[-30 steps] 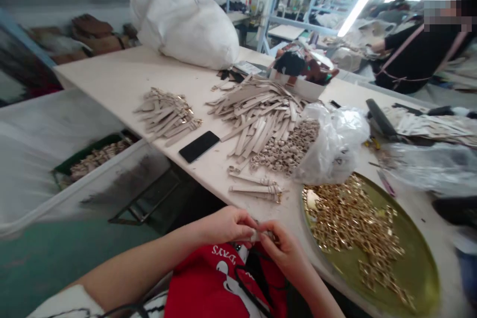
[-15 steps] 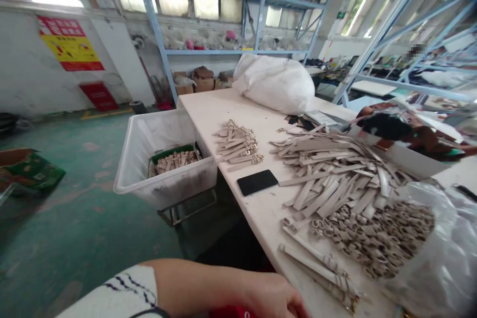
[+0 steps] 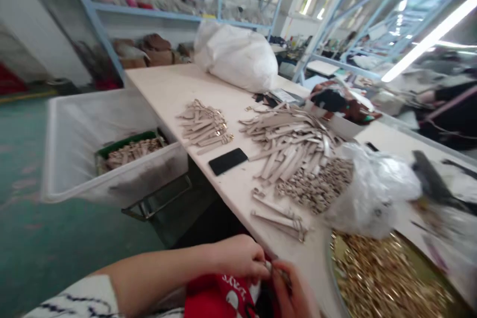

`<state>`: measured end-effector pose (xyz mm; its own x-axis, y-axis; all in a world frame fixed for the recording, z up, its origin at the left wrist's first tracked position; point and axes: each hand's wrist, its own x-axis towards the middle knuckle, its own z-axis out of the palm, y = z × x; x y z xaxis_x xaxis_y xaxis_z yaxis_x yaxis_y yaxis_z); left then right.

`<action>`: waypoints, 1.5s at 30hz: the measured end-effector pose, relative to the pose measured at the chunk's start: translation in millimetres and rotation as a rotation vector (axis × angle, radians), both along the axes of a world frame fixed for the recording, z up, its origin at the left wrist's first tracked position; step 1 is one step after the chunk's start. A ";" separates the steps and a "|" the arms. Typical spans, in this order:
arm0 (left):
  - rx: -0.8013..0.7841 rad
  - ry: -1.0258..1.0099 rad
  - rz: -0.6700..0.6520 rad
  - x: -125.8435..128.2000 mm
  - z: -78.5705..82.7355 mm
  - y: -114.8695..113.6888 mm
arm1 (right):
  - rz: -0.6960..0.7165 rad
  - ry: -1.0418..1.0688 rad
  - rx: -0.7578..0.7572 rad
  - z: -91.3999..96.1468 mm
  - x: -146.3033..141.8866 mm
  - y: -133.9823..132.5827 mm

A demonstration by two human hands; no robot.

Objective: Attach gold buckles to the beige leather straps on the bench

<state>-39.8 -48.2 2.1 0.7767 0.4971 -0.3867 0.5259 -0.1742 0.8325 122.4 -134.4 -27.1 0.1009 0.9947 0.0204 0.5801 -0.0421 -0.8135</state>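
My left hand (image 3: 244, 258) reaches in from the lower left, fingers pinched on a small beige piece (image 3: 268, 265). Against it, my right hand (image 3: 294, 290) is closed on the same piece; blur and fingers hide most of its shape. Both hands are above my lap, at the table's near edge. Just beyond them lie a few beige straps with metal fittings (image 3: 279, 221). Behind these are a heap of small beige loops (image 3: 316, 184) and a big pile of loose straps (image 3: 290, 144). A round tray (image 3: 333, 263) of gold-coloured metal parts stands to the right.
A black phone (image 3: 228, 161) lies near the table's left edge, below a bunch of straps with fittings (image 3: 204, 126). A white bin (image 3: 149, 179) stands left of the table. A crumpled plastic bag (image 3: 376, 184) sits right of the loops; a large white sack (image 3: 238, 54) is at the back.
The view has turned right and tilted, bringing the tray of metal parts and my right hand into sight. My left hand now meets the right one at a small piece.
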 end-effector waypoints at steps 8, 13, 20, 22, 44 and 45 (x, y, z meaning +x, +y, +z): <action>0.015 0.047 0.020 19.5 5.7 10.4 | -0.024 0.040 -0.043 7.9 4.9 2.8; -0.106 0.026 0.017 27.6 11.0 21.4 | -0.129 0.167 0.001 3.1 10.6 7.1; -0.149 0.041 0.072 40.8 8.1 27.2 | -0.141 0.145 0.042 -3.3 21.3 8.5; -0.186 0.044 0.094 46.0 3.3 23.8 | -0.168 0.157 0.047 -7.8 21.9 6.6; -0.072 0.081 -0.208 50.5 5.6 20.8 | -0.109 0.358 -0.153 -1.4 30.2 1.0; -0.068 0.078 -0.198 49.6 5.6 19.5 | -0.120 0.340 -0.139 -1.4 28.5 -0.3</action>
<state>9.8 -28.8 7.7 0.8227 0.3089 -0.4772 0.5507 -0.2248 0.8039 151.0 -134.7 -28.5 0.1945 0.9664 -0.1681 0.2623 -0.2164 -0.9404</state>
